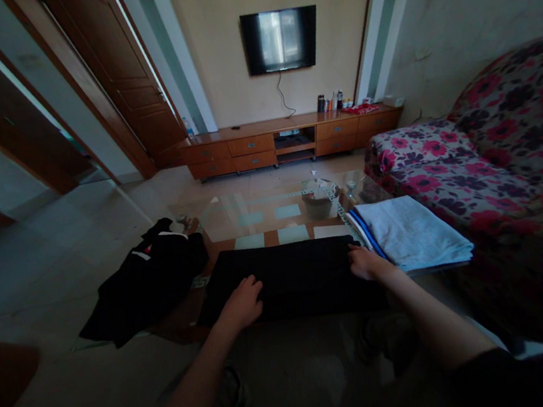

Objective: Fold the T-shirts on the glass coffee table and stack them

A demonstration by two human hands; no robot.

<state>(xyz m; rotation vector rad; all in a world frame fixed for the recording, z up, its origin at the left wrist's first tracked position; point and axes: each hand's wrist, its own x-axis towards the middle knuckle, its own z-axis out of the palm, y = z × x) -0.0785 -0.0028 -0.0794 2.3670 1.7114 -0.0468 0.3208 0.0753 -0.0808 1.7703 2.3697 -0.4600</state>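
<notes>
A black garment lies folded in a long flat rectangle along the near edge of the glass coffee table. On its left part rests my left hand, fingers slightly bent and laid on the cloth without a grip. My right hand is at the garment's right end, fingers closed on its edge; the fingertips are partly hidden. Just beyond the right hand sits a stack of folded cloths, with a light blue one on top. To the left, a loose heap of black clothing with white trim hangs over the table's edge.
A bowl-like container stands on the table's far right part. A floral sofa takes up the right side. Against the far wall are a low wooden cabinet with bottles on it and a television. A wooden door is at left.
</notes>
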